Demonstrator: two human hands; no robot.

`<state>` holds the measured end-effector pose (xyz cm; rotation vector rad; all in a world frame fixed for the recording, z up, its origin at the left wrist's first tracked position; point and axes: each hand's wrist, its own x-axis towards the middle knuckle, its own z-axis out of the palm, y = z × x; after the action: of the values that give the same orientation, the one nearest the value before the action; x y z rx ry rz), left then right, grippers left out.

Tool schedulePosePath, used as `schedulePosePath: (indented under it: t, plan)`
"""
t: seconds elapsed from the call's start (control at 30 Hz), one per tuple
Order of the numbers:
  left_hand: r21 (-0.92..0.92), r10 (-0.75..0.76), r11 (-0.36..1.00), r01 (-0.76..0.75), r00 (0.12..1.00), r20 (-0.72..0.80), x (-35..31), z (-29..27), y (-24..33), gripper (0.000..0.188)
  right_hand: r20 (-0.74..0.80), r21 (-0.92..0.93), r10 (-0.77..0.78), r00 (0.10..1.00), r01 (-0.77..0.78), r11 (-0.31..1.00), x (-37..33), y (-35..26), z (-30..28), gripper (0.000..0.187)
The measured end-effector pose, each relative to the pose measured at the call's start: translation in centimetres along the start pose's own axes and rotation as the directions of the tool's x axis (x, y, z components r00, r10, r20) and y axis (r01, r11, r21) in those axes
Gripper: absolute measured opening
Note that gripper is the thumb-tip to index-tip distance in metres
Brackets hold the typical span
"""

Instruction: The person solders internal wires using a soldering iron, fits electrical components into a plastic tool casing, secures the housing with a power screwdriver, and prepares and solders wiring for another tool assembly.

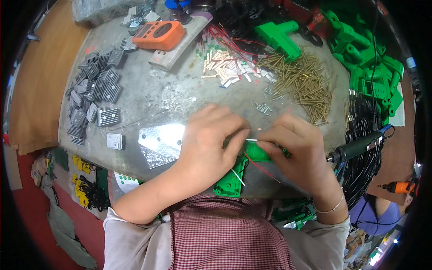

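Near the table's front edge, my left hand (212, 140) and my right hand (294, 150) face each other with fingertips pinched. Between them stretches a thin white tube (251, 140), one end at each hand. Beneath my fingers lies a green plastic gun-shaped housing (228, 183), its hollow side up and partly hidden by my hands. A red wire (264, 171) trails from it toward the right. Another thin white strip (238, 177) slants out below my left hand over the housing. A small green tip (285, 152) shows by my right fingers.
Grey finned metal blocks (101, 85) pile at the left, near a shiny metal plate (164, 139). An orange multimeter (158, 35) sits behind. Brass-coloured screws (310, 85), white connectors (229, 67) and green housings (373, 63) lie beyond. A dark screwdriver (355, 147) and black cables (360, 175) are at right.
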<state>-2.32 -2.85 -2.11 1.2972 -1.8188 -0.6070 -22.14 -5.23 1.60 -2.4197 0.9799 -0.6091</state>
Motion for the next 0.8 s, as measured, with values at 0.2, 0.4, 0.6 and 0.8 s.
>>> schedulePosePath:
  t: [0.2, 0.4, 0.6, 0.8]
  plan:
    - [-0.18, -0.091, 0.977, 0.11, 0.99, 0.111, 0.0, -0.3, 0.3, 0.009, -0.176, -0.194, -0.135, 0.975, 0.1, 0.976, 0.1, 0.1, 0.8, 0.013]
    - [-0.062, 0.098, 0.994, -0.094, 0.994, 0.056, -0.3, 0.0, 0.1, 0.018, -0.136, 0.022, 0.017, 0.991, -0.014, 1.0, -0.1, 0.1, 0.6, 0.011]
    - [0.318, 0.502, 0.828, -0.462, 0.864, -0.05, -0.7, 0.0, 0.1, 0.024, 0.578, 0.744, 0.387, 0.719, -0.659, 0.113, -0.2, 1.6, 0.9, 0.009]
    - [0.08, 0.324, 0.944, -0.32, 0.945, -0.038, -0.1, -0.3, -0.5, 0.028, 0.03, 0.451, 0.319, 0.947, -0.298, 0.841, -0.3, 0.0, 1.5, 0.01]
